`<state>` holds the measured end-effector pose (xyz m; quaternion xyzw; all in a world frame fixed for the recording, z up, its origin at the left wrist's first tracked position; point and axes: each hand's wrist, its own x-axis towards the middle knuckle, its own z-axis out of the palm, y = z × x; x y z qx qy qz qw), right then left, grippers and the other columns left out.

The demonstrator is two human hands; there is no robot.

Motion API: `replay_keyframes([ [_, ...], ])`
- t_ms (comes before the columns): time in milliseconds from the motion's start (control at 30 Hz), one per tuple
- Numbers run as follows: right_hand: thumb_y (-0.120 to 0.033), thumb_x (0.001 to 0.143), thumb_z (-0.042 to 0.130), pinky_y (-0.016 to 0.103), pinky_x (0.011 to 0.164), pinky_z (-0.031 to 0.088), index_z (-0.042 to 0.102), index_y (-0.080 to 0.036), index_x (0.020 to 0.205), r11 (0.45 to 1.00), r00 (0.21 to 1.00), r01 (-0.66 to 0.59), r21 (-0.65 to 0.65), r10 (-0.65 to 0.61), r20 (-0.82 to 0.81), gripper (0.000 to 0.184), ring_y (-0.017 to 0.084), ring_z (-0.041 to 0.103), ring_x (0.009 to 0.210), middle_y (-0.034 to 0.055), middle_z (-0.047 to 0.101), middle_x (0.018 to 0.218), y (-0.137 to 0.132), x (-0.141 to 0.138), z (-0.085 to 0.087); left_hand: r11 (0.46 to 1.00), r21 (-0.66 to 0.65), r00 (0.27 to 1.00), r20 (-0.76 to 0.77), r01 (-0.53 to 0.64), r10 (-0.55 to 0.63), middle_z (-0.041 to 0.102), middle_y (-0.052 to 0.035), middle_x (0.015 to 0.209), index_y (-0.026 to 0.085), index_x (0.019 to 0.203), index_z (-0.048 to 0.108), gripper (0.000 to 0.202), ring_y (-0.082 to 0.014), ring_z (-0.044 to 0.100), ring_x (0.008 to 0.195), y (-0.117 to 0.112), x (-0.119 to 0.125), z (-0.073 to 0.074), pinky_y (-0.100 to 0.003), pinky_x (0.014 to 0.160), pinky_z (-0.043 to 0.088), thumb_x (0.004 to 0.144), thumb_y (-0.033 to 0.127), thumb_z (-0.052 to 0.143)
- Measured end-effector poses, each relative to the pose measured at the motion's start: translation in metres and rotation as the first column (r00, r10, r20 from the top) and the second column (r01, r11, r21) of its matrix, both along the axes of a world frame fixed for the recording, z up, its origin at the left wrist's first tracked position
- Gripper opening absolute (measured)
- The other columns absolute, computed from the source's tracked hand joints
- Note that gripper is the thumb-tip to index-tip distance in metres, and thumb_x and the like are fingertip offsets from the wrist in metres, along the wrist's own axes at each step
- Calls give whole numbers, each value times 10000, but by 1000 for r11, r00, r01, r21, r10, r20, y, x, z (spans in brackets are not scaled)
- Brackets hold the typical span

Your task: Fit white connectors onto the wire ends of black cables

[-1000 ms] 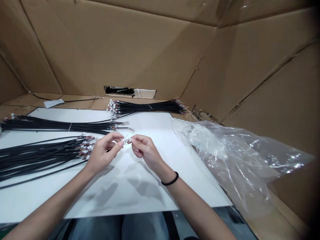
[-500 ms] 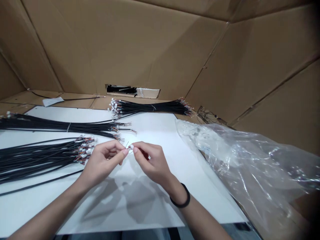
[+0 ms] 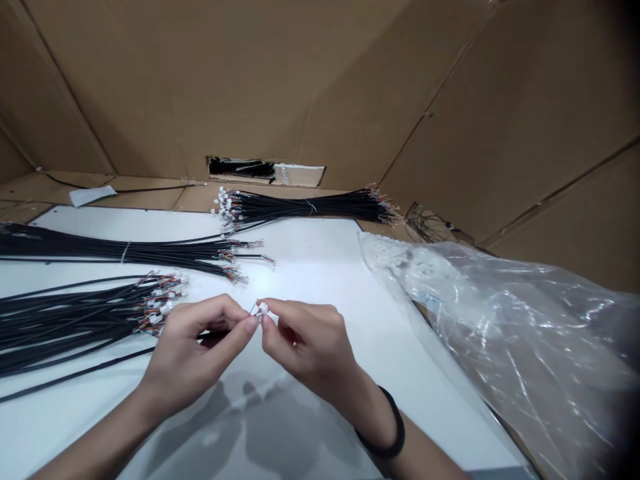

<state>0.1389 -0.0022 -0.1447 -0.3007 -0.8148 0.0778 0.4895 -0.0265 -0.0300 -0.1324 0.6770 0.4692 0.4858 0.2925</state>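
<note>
While the left hand [image 3: 197, 353] and right hand [image 3: 310, 350] work close together over the desk, their fingertips all but meet around a small white plastic connector [image 3: 262, 309]. The right hand's fingertips [image 3: 267, 327] pinch it, w/ fine wire ends poking out. A thin black wire [image 3: 215, 335] runs back through the left hand's curled fingers, though the exact grip there is partly hidden. A black wristband [image 3: 387, 427] sits on the right wrist.

The hands are over a flat white board [image 3: 310, 273], near its middle. Just left of the left hand lies a loose bundle of black wires [image 3: 75, 320] w/ white connectors at its right end. Above it is a long black wire bundle [image 3: 125, 252], tied at one point, and further back a shorter tied black wire bundle [image 3: 300, 208] lies across the board's far edge.

To the right, a crumpled clear plastic bag [image 3: 500, 340] covers the board's right edge. Brown cardboard walls [image 3: 250, 87] surround the desk, w/ a rectangular cutout [image 3: 265, 172] in the back wall showing black items. A small white paper slip [image 3: 93, 195] lies on the brown cardboard [image 3: 150, 197] at back left, and a tangle of thin dark wires [image 3: 427, 223] sits at back right.
</note>
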Motion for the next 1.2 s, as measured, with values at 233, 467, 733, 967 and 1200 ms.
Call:
replay_keyframes([
  [233, -173, 879, 508, 200, 460, 354, 657, -168, 843, 1000, 998, 9, -19, -8, 65, 153, 83, 392, 429, -31, 546, 511, 0, 3, 0, 999, 32, 999, -44, -23, 24, 577, 43, 518, 188, 618, 617, 206, -76, 493, 455, -1, 0, 1, -165, 433, 384, 822, 219, 625],
  [467, -120, 843, 524, 216, 454, 311, 627, -148, 703, 998, 1000, -3, -56, 4, 30, 177, 86, 307, 466, -42, 422, 500, -3, 0, 1, 999, 47, 994, -106, -17, 22, 577, 36, 520, 187, 622, 618, 223, -80, 477, 453, -2, 0, 1, -177, 419, 365, 839, 240, 608],
  [733, -105, 823, 528, 211, 443, 276, 576, -169, 637, 996, 1000, 5, -93, -5, 2, 203, 83, 270, 469, -54, 353, 492, -4, -2, 4, 999, 33, 995, -96, -10, 13, 571, 37, 521, 191, 630, 619, 219, -83, 475, 461, -2, 0, 1, -180, 424, 361, 840, 250, 613],
  [967, -99, 807, 529, 224, 436, 275, 574, -178, 627, 997, 999, 52, -53, -52, 5, 202, 84, 275, 458, -56, 349, 481, -6, -3, 5, 1000, 2, 996, -84, -2, 2, 589, 26, 536, 186, 642, 624, 209, -89, 489, 479, -2, 1, 0, -180, 429, 365, 840, 252, 610],
  [1200, -98, 809, 532, 223, 434, 283, 601, -180, 668, 996, 996, 84, -14, -84, 5, 177, 86, 305, 449, -49, 397, 470, -7, -4, 2, 1000, -20, 998, -64, 9, -10, 566, 27, 518, 174, 636, 617, 222, -78, 466, 451, -2, 1, 1, -170, 416, 359, 839, 264, 600],
])
